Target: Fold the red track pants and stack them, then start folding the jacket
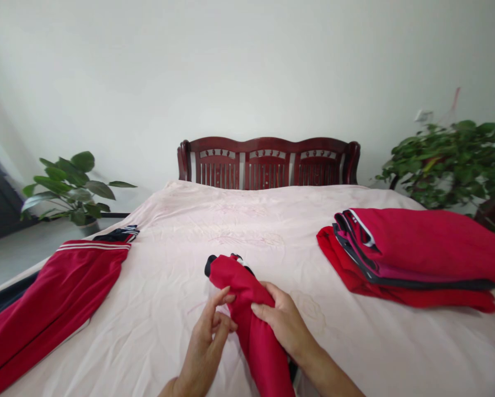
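Observation:
A red garment (253, 320) with dark trim at its far end lies bunched lengthwise on the pale pink bedspread (239, 226), close in front of me. My right hand (286, 322) wraps its fingers over the cloth from the right side. From the left, my left hand (208, 339) pinches the cloth's edge with its fingertips. Both hands are closed on this garment, whose near end runs out of the bottom of the view.
A stack of folded red and dark clothes (413, 256) lies at the right of the bed. Red trousers with white stripes (53, 298) lie spread at the left edge. A dark wooden headboard (268, 162) stands behind, with potted plants on the left (71, 187) and right (454, 162).

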### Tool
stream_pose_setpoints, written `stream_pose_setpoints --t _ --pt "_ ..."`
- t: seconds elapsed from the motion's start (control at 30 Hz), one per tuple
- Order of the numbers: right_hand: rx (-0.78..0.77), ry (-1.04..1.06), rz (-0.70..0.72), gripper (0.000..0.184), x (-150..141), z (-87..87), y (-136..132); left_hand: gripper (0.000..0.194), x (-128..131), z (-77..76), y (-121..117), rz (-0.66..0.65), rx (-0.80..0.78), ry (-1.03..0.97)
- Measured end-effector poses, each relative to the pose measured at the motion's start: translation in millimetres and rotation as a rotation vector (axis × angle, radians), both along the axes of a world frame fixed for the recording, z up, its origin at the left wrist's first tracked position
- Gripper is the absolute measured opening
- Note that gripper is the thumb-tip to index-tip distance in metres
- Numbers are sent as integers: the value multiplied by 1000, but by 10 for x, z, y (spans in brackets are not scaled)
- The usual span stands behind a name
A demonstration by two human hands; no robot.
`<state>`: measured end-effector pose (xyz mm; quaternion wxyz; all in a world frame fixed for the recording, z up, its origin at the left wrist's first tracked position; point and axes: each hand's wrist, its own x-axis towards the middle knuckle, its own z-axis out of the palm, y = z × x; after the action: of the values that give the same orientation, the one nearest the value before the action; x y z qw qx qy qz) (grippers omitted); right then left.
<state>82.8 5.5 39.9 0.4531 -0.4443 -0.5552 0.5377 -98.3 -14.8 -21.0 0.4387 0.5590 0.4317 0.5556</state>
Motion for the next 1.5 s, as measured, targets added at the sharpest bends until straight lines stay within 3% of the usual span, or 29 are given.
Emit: stream_pose_setpoints --t 0.37,0.77,0.87,0.97,1.1,1.23,1.37,1.5 --pt "-102 246 -36 44 57 137 10 51 3 -11 55 48 -61 -18" --pt "-183 414 -40 45 51 192 -21 71 95 147 28 -16 -270 -324" --pt "-179 425 -48 47 50 198 -25 74 89 152 5 -79 -412 -388" --pt "-183 446 -46 49 56 208 -32 64 54 118 6 -196 -513 -467" --pt "-183 475 -16 50 70 206 -40 52 39 92 38 -416 -534 -563" --pt "-186 497 3 51 82 194 -29 53 63 124 46 -525 -539 -651" --pt "-220 507 39 51 95 210 -4 56 77 82 31 -503 -530 -699" --pt "-243 500 98 48 113 262 -18 52 88 10 18 -395 -504 -724"
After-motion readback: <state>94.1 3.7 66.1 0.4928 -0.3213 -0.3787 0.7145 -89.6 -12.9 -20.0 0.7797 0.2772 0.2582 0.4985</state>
